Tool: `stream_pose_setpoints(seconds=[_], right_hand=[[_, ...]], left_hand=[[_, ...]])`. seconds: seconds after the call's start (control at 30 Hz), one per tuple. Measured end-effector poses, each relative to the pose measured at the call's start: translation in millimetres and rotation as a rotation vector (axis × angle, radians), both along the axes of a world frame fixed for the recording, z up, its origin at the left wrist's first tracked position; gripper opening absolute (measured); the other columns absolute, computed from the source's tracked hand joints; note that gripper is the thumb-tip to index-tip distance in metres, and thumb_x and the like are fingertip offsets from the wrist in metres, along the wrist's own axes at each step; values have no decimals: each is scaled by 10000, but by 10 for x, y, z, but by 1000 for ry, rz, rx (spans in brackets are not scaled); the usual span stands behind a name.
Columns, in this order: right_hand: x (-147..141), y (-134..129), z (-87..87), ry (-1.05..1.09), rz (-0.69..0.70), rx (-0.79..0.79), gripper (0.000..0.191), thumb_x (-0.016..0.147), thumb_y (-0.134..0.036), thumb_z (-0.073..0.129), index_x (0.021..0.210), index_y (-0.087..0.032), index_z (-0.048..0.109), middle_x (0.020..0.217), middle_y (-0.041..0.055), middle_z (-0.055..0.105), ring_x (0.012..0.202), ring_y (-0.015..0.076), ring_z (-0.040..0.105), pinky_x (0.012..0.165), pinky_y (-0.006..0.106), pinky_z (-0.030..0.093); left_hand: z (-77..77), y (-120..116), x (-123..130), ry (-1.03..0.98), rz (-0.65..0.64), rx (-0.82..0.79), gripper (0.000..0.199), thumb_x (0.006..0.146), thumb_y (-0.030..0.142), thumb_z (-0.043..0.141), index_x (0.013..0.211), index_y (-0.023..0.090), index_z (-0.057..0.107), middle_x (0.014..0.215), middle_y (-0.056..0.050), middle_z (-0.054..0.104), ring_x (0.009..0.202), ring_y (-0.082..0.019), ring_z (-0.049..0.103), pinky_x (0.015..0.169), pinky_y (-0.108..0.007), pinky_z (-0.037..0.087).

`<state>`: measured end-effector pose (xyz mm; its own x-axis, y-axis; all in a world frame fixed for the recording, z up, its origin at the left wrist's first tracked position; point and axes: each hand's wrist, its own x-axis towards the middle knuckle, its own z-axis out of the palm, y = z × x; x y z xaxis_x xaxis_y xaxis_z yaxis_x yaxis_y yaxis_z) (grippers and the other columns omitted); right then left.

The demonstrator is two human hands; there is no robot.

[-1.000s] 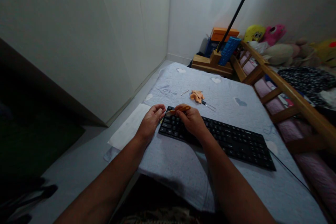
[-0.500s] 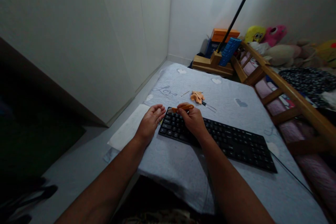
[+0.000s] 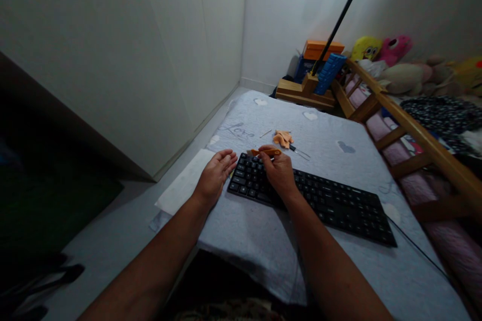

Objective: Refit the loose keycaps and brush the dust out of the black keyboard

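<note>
A black keyboard (image 3: 339, 205) lies slanted across the cloth-covered surface (image 3: 259, 241). My right hand (image 3: 277, 168) is closed round the orange handle of a small brush (image 3: 271, 152), held above the keyboard's upper left keys, with the bristle end pointing left. My left hand (image 3: 216, 175) rests at the keyboard's left end, fingers stretched out and palm turned toward the keys, holding nothing. Just beyond the keyboard lie a crumpled orange cloth (image 3: 283, 139), a small tool with a black handle and metal wire prongs (image 3: 300, 152), and a thin white stick like a cotton swab (image 3: 265, 133).
A white sheet (image 3: 184, 185) sticks out at the left edge. The keyboard's cable (image 3: 417, 251) trails off to the right. A wooden bed rail (image 3: 417, 130) runs along the right side, with plush toys behind it. A pale cabinet (image 3: 169, 60) stands at left.
My right hand has shifted slightly right with the brush, whose bristle end has moved away from my left fingers. My left hand stays in place.
</note>
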<state>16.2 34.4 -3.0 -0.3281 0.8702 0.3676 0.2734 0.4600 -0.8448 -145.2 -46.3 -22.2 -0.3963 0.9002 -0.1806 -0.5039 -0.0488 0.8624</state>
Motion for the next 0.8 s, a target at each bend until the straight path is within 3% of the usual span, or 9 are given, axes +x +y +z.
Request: stream_pose_setpoints(seconds=[0.23,0.47,0.67,0.8], right_hand=[[0,-45,18,6,60,-74,237,905,-361,543,906,-175,690,773,53,723,702,194,678,685,293,507],[22,-53,32,-41,-101,34,208,895,-322,539,891,-195,704,833,70,750,797,216,706,750,314,516],[16,-88,25,43,39,-102,216,899,-361,551,904,-188,680,784,58,730,742,202,694,692,294,519],[40,-81,19,-73,-13,-57,206,880,-354,547,838,-190,663,683,33,686,610,179,645,607,278,463]], left_hand=[[41,-19,34,-15,15,-29,235,831,301,705,1030,186,654,1171,-108,669,1196,-214,624,1119,-391,414],[17,-6,54,-1,24,-11,249,815,320,717,1018,191,652,1157,-102,667,1180,-213,626,1112,-400,421],[15,-27,55,-6,16,14,263,819,328,723,1037,191,667,1188,-93,664,1219,-215,607,1127,-396,404],[11,-45,46,-43,4,39,267,822,311,721,1055,189,675,1208,-92,666,1227,-210,603,1134,-384,395]])
